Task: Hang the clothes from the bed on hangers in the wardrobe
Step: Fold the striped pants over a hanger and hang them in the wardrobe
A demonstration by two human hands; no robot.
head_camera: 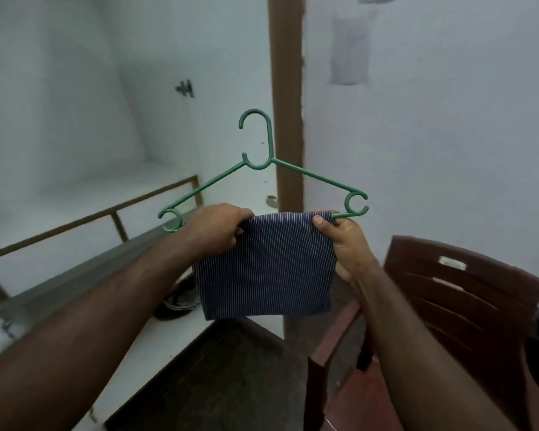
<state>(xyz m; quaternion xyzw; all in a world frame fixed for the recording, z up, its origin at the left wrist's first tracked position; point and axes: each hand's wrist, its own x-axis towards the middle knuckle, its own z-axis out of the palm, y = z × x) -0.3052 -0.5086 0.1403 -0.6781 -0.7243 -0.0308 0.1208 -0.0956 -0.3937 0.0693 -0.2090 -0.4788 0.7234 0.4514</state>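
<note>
There is only the head camera to go by, looking down along both forearms. Held up in mid-air in front of the person is a green hanger (pixel 308 175), hook uppermost and roughly level. A dark blue striped cloth (pixel 266 265) is folded over its bottom bar and hangs in a neat doubled panel.

The left hand (pixel 218 227) has its fingers curled over the fold at the top left, clamping cloth and bar together. The right hand (pixel 346 244) pinches the top right corner, thumb on the front and fingers tucked behind, just inside the hanger's right end loop. To my eye this two-handed grip at either end of the fold keeps the cloth spread flat and stops it sliding off the thin bar. It also leaves the hook free to catch on something.

So the garment is on its hanger but not yet hung. It hangs between a brown upright post (pixel 288 88) and a white recess with a wooden frame (pixel 156 194) on the left, which may be the wardrobe, though I cannot tell, and I see no rail. A dark brown chair (pixel 455 293) stands low on the right, close to the right forearm. The bed is not in view.

I judge the next move needs one hand shifted to the neck so the hook can be lifted onto a rail.
</note>
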